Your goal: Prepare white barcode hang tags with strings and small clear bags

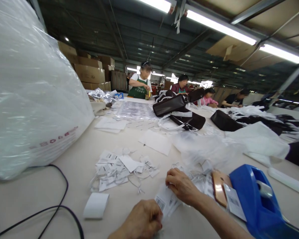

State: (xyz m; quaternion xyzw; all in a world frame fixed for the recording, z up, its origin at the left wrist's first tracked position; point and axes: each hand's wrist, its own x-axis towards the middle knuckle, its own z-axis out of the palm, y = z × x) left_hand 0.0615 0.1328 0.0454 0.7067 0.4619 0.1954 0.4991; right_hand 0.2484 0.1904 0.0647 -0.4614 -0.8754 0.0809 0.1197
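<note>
Two hands, left hand (143,219) and right hand (180,186), pinch a small stack of white barcode hang tags (165,202) just left of the blue plastic tape dispenser (261,202); farther left, a loose heap of white tags (119,167) looks unsorted.

Tag pile (122,167) on table (72,156), plastic sack (27,86) left, tape dispenser (256,199) right, bags (179,111) behind.

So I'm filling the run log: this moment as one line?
left hand grips barcode tags | right hand pinches same tags | tape dispenser at right | loose tags ahead
</note>
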